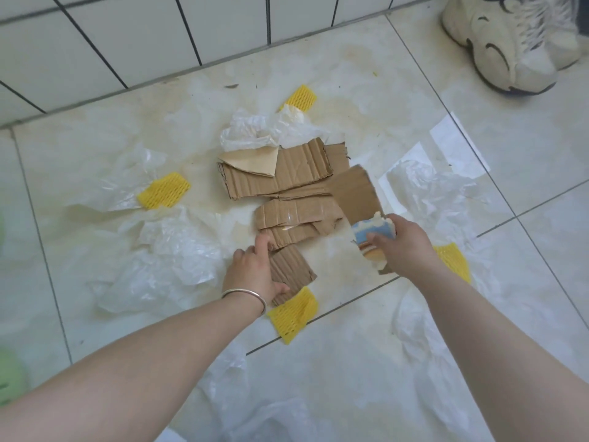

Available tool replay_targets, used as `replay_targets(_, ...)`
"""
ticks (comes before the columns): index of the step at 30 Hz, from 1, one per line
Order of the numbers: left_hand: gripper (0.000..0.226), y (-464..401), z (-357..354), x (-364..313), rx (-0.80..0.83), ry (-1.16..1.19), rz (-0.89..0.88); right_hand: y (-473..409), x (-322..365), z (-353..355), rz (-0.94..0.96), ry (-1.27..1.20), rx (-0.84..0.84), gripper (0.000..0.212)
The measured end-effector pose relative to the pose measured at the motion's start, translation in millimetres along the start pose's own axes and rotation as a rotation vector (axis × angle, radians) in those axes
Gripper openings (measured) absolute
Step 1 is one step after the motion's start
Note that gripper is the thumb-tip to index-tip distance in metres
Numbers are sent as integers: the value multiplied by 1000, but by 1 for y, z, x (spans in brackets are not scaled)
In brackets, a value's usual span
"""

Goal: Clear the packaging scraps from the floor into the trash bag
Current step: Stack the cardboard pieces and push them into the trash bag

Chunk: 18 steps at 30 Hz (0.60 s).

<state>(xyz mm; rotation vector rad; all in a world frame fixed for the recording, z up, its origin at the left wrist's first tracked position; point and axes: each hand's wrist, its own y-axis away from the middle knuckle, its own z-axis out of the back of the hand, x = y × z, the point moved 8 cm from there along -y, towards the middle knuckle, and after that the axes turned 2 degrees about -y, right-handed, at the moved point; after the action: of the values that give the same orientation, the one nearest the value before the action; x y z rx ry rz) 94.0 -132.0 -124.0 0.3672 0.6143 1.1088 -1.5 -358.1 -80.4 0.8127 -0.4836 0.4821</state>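
Torn brown cardboard pieces (pixel 287 173) lie in a heap on the tiled floor. My left hand (pixel 255 272), with a silver bangle on the wrist, grips a small corrugated cardboard piece (pixel 291 266) at the heap's near edge. My right hand (pixel 404 247) holds a larger cardboard flap (pixel 355 193) together with a blue, orange and white printed scrap (pixel 371 240), lifted off the floor. Yellow foam nets lie around: one at the left (pixel 164 190), one at the back (pixel 301 96), one under my left wrist (pixel 294 314), another right of my right hand (pixel 452 260).
Crumpled clear plastic sheets are spread at the left (pixel 172 260), behind the heap (pixel 261 127), at the right (pixel 433 193) and near my arms (pixel 236 378). A white tiled wall (pixel 127 36) rises behind. A pale sneaker (pixel 506 39) stands at the top right.
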Motion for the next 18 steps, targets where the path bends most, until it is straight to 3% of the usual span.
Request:
replay_targets(5, 60, 10, 4, -6, 32, 118, -13, 5, -21, -20, -242, -549, -15, 30)
replay_targets(9, 42, 18, -4, -14, 222, 367, -73, 10, -36, -40, -413, -930, -39, 37)
replay_targets(12, 24, 11, 14, -18, 153, 481, -114, 12, -40, -48, -480, -1025, -69, 41)
replay_targets(18, 35, -44, 42, 2, -84, 473, 15, 18, -33, -79, -561, -1018, -182, 24)
